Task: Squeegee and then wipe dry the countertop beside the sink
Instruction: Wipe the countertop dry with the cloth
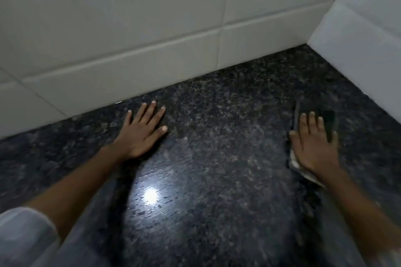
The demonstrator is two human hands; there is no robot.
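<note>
Right grip: right hand lies flat with fingers spread, pressing a cloth onto the table near its back right corner; nothing pinched.
Left grip: left hand flat and empty, palm on the table near the back edge.
Cloth: looks soft and light, probably best pushed under the palm; partly hidden and blurred.
Table: polished dark stone, likely slippery.
Containers: none in view.

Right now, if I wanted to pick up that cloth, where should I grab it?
Probably the pale corner poking out behind the right hand, nearest you. The cloth lies flat on the countertop, pinned under that palm, so come from your own side, pinch that loose edge and lift. The tiled wall crowds the far side.
</note>
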